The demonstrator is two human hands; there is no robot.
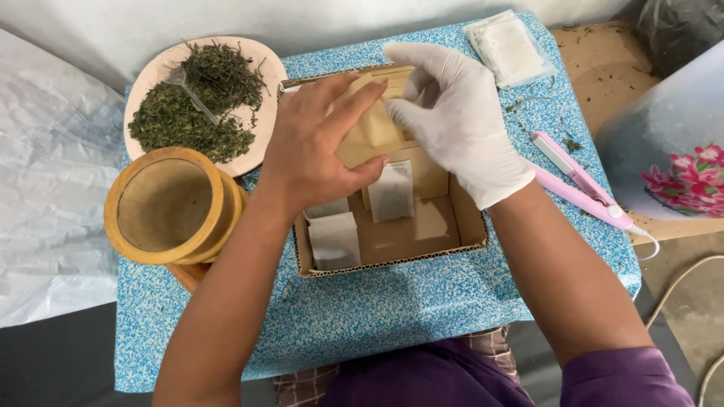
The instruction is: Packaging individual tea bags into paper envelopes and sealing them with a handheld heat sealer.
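Observation:
My bare left hand (313, 147) grips a tan paper pouch (371, 128) over a shallow cardboard tray (467, 218). My right hand (452, 113), in a white glove, pinches the top edge of the same pouch. Inside the tray lie small filled tea bags, one upright near the middle (392, 192) and one at the front left (334, 240). Both hands hover above the tray's back half.
A pink plate (260, 64) of dried green leaves with a clear spoon (185, 83) sits at the back left. A round wooden sieve (170, 203) stands left of the tray. A pink flat-iron sealer (577, 185) lies right, a stack of empty white bags (509, 47) behind it.

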